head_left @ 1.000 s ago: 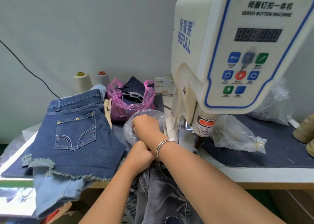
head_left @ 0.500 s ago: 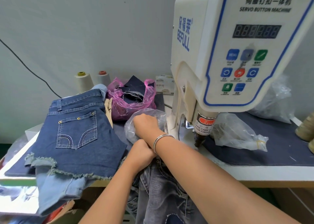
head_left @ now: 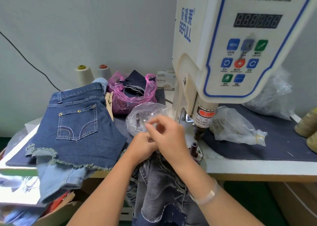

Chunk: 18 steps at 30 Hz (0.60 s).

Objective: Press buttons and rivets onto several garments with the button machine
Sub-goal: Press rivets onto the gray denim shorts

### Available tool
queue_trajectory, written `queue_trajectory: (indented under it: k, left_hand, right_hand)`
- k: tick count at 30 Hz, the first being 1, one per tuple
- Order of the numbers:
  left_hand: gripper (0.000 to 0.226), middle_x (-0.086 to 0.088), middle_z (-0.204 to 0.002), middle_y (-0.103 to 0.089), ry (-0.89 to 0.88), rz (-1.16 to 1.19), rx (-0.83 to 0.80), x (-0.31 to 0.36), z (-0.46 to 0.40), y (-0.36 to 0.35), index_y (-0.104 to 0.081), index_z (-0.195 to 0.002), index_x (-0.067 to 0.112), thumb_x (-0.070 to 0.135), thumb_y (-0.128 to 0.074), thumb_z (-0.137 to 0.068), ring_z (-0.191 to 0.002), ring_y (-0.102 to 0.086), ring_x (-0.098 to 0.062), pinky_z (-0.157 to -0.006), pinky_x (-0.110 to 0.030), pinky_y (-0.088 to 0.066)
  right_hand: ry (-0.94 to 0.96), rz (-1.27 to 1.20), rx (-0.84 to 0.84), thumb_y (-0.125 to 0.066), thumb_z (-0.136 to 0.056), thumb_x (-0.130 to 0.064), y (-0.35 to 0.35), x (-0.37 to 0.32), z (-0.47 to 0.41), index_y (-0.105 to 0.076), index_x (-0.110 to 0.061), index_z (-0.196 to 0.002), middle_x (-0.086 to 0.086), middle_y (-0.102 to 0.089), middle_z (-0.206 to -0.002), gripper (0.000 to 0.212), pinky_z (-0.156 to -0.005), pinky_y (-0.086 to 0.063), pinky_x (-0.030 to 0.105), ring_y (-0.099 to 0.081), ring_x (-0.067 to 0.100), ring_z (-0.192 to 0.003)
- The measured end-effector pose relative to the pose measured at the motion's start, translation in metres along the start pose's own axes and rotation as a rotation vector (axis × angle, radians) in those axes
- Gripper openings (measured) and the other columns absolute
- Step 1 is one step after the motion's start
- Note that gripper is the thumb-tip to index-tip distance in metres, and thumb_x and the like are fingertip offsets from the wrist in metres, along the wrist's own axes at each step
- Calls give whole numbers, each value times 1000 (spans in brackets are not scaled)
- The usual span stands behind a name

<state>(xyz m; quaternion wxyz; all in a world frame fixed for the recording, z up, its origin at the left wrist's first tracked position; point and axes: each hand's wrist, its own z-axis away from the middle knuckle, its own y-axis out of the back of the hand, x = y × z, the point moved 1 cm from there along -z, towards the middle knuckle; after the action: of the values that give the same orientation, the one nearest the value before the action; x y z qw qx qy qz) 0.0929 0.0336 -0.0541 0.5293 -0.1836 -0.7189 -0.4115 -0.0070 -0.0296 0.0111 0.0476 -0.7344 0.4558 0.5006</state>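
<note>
Grey jeans (head_left: 159, 188) hang from the table edge (head_left: 257, 165) below my hands, waistband end bunched under my left hand (head_left: 142, 146), just in front of the button machine (head_left: 223, 54) and its lower die (head_left: 194, 147). Left hand grips that bunched denim, fingers curled.

Right hand (head_left: 169, 134) is blurred; fingers look curled as if pinching something small, but I cannot tell what, if anything, is held.

Handling, my judgement: denim is soft, floppy and fairly heavy, so the hanging legs will drag it off the die. Best hold is the stiff waistband, close beside the press point, fingers clear of the punch. Buttons are tiny, hard and slippery; fingertip pinch only.

Change from a second ago: right hand has drawn back out of the clear plastic bag (head_left: 145, 116) toward the left hand. Bracelet (head_left: 205, 194) now sits further down my forearm.
</note>
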Motion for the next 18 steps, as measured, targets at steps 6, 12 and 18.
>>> queue_trajectory:
  k: [6,12,18]
  left_hand:
    - [35,-9,-68,-72,91,64,-8,-4,3,-1,-72,-67,18,53,-74,-73,-63,-62,-16,-68,-32,-50]
    - [33,-16,-66,-68,88,36,28,-1,4,-1,-70,-65,16,46,-75,-78,-56,-54,-14,-62,-28,-44]
    - [35,-11,-63,-68,97,38,23,0,3,-1,-70,-66,16,50,-74,-75,-57,-55,-13,-63,-28,-45]
  right_hand:
    - [-270,-84,92,-69,-82,-20,78,31,72,-72,-32,-76,-8,-69,-75,14,-68,-51,22,-64,9,-72]
    - [-358,-123,17,-70,-84,-15,97,54,46,-72,-29,-77,-5,-65,-69,16,-60,-43,14,-55,11,-64]
    - [-312,-59,-31,-71,-83,-16,98,59,41,-72,-33,-73,-10,-61,-61,20,-56,-39,12,-50,4,-59]
